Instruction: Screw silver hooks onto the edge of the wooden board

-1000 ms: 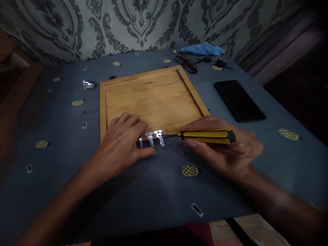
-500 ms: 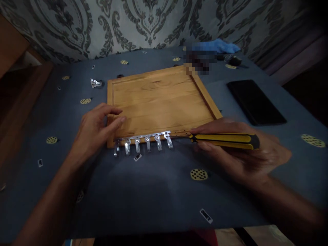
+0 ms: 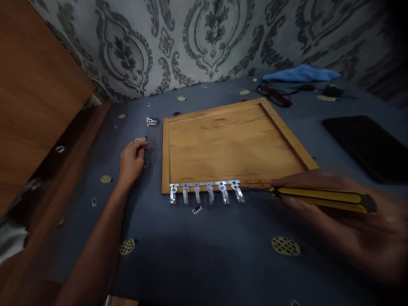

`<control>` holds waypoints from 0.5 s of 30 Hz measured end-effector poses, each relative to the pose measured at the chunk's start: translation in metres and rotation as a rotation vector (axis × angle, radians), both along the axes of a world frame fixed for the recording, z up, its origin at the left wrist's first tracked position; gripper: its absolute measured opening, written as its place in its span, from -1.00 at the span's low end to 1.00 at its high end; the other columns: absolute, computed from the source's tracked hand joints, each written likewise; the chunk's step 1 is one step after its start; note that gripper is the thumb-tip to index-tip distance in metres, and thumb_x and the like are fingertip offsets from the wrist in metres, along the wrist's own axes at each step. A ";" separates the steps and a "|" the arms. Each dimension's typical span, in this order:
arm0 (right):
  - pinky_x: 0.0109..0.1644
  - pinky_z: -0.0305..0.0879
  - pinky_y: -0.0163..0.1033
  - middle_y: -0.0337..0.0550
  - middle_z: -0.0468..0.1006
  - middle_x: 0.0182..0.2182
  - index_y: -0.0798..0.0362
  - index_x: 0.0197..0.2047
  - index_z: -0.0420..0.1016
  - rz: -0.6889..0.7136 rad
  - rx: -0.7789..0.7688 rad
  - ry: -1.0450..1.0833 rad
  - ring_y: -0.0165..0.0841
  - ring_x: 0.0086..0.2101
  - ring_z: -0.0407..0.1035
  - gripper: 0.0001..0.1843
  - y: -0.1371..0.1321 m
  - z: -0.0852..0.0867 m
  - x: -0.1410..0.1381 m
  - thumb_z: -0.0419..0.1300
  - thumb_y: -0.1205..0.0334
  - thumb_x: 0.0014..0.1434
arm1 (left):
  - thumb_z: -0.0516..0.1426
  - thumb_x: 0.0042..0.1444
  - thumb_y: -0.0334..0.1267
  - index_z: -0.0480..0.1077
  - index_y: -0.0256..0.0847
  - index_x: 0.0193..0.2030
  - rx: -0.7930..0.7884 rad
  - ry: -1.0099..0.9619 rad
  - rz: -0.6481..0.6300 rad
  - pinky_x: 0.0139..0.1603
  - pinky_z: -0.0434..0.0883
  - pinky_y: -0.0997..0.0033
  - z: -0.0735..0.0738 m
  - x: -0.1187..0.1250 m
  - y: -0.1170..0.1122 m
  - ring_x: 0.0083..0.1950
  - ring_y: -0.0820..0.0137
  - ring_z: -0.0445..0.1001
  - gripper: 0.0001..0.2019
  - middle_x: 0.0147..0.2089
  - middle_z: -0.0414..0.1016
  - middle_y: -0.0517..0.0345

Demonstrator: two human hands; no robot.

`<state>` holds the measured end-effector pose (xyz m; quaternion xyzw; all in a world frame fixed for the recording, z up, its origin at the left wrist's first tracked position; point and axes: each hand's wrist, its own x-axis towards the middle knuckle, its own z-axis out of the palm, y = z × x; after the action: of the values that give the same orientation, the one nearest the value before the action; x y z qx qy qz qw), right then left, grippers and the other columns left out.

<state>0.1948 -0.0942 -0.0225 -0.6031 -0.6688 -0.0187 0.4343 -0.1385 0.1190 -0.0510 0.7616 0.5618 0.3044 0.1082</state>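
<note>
Since the earlier frames the left hand [image 3: 132, 161] has left the hook rail and moved out to the 9 o'clock side of the wooden board [image 3: 229, 142]. It now rests on the blue cloth [image 3: 197, 250], its fingers bent loosely and holding nothing, fingertips near a small dark screw [image 3: 145, 164]. The full row of hooks, half covered before, is now exposed.

The right hand [image 3: 344, 216] is closed around a screwdriver [image 3: 321, 199], blurred, with its shaft pointing toward 9 o'clock along the board's near edge. The two hands are well apart.

The hook rail [image 3: 205, 190] is a bright metal strip with six curved hooks, lying along the board's near edge at 6 o'clock. The board is square, honey-coloured wood with a raised frame.

The screwdriver handle is yellow and black. At 1 o'clock lie dark-framed glasses [image 3: 276, 94] and a blue rag [image 3: 301, 73]; at 3 o'clock a flat black phone [image 3: 366, 144].
</note>
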 end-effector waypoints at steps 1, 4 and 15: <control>-0.41 0.56 -0.23 -0.22 0.69 -0.36 -0.15 -0.18 0.60 0.023 0.035 -0.056 -0.30 -0.43 0.60 -0.81 0.001 -0.002 0.002 0.25 -0.04 0.30 | 0.02 0.16 -0.38 0.55 -0.23 -0.13 0.003 0.012 0.005 0.08 0.45 0.20 -0.002 -0.003 0.002 -0.03 0.24 0.56 -0.72 -0.09 0.62 0.00; -0.44 0.54 -0.28 -0.24 0.69 -0.34 -0.16 -0.15 0.55 0.050 0.103 -0.114 -0.33 -0.43 0.62 -0.84 0.003 -0.009 0.008 0.16 0.03 0.37 | 0.03 0.14 -0.40 0.55 -0.21 -0.17 0.011 0.033 0.005 0.05 0.47 0.20 -0.007 -0.006 0.008 -0.06 0.23 0.57 -0.73 -0.13 0.62 0.01; -0.48 0.57 -0.35 -0.31 0.70 -0.37 -0.29 -0.18 0.59 -0.010 0.024 -0.014 -0.30 -0.45 0.63 -0.83 0.003 -0.027 0.020 0.26 -0.11 0.24 | -0.07 0.16 -0.50 0.55 -0.25 -0.10 0.066 0.033 0.024 -0.06 0.50 0.28 -0.007 -0.011 0.030 -0.24 0.33 0.55 -0.62 -0.19 0.58 0.01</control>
<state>0.2152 -0.0909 -0.0499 -0.6010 -0.6686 -0.0330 0.4367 -0.1495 0.1492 -0.0579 0.7630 0.5620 0.3116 0.0701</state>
